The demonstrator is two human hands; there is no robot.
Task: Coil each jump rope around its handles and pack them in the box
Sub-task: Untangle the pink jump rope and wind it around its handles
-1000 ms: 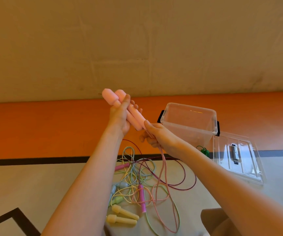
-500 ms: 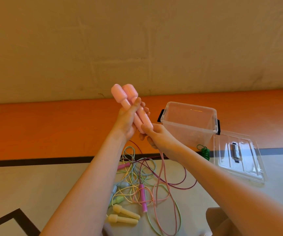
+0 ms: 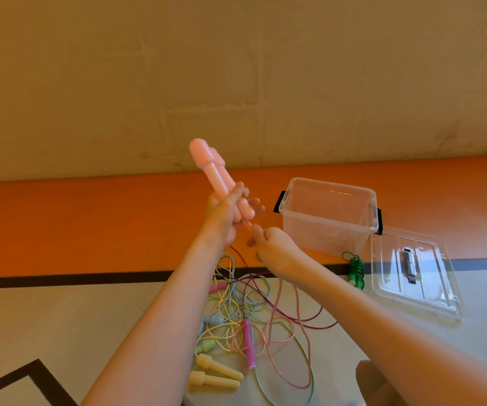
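Note:
My left hand (image 3: 227, 213) grips the two light pink handles (image 3: 212, 168) together, raised and tilted up to the left. Just below them my right hand (image 3: 271, 247) pinches the pink rope (image 3: 277, 300), which hangs down to the floor. The clear plastic box (image 3: 328, 218) stands open to the right of my hands. A tangle of jump ropes (image 3: 236, 312) lies on the floor under my arms, with yellow handles (image 3: 216, 373), a magenta handle (image 3: 248, 342) and pale green and blue handles among them.
The box's clear lid (image 3: 412, 271) lies flat to the right of the box. A coiled green rope (image 3: 356, 272) sits between box and lid. The floor is orange at the back, beige with black lines near me. A wall rises behind.
My left hand has lifted the pink handles higher and slid down toward their lower ends. My right hand has dropped off the handles onto the rope just beneath them.

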